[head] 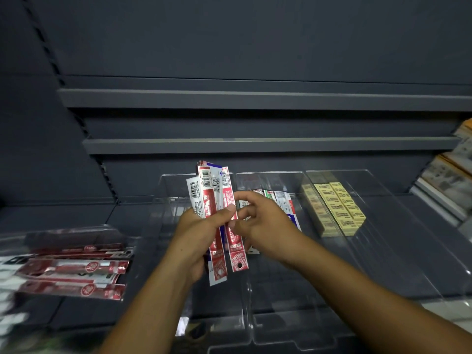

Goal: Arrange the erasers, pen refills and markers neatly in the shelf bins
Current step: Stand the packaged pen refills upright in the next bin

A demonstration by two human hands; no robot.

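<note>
1. Red marker packs (76,267) lie stacked in a clear tray (63,229) at the far left of the shelf
2. The left hand (196,233) grips a fanned bunch of refill packets (207,198), held upright above the clear bin (398,226)
3. The right hand (260,221) pinches one red packet (234,241) of that bunch between thumb and forefinger
4. More refills (282,200) lie in the bin's middle section, behind the right hand
5. Yellow erasers (337,208) sit in neat rows in the right section
6. Blurred stacked goods (452,180) show at the far right edge
</note>
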